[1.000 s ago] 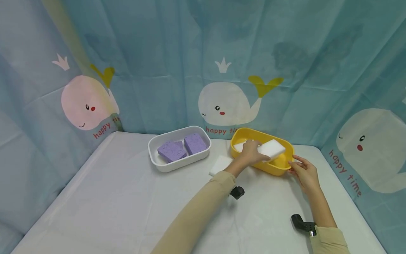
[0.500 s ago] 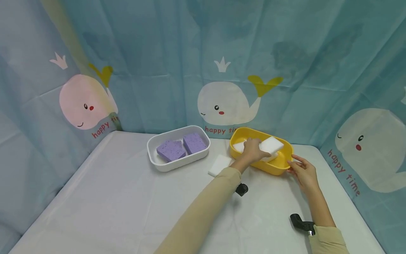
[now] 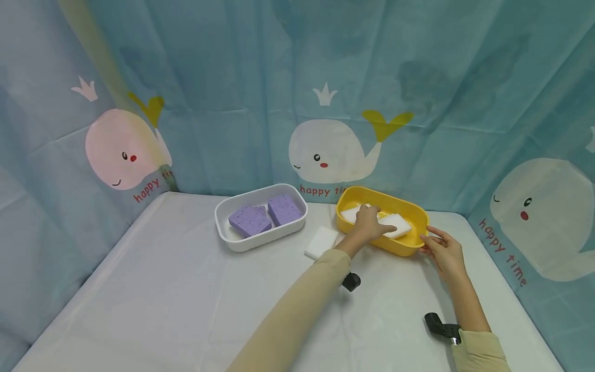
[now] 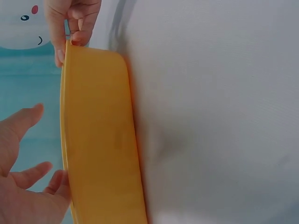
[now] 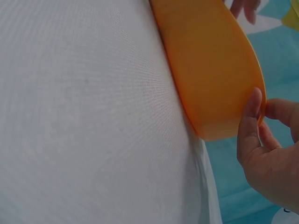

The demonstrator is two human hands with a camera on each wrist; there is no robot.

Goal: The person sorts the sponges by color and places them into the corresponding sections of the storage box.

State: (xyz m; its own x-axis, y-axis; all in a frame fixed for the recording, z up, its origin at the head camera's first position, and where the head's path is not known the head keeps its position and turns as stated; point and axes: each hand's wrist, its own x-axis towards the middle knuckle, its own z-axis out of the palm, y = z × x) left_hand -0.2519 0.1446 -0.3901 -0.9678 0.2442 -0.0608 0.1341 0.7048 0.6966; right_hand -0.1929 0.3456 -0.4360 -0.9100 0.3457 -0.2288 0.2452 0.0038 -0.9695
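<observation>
My left hand is over the near rim of a yellow tray, its thumb and fingers spread with nothing between them. Beside that thumb, a white sponge lies in the tray. Another white sponge is at the tray's left end, partly hidden by the hand. In the left wrist view the spread left hand is at the tray's rim. My right hand pinches the right end of the rim between thumb and fingers, as the right wrist view also shows for the right hand.
A third white sponge lies on the white tablecloth, left of the yellow tray. Farther left stands a white tray with two purple sponges, one beside the other. A blue curtain with whale prints hangs behind.
The white sponge that my left hand held tilted above the yellow tray has gone down into it, and the fingers have let go. My right hand has stayed on the rim.
</observation>
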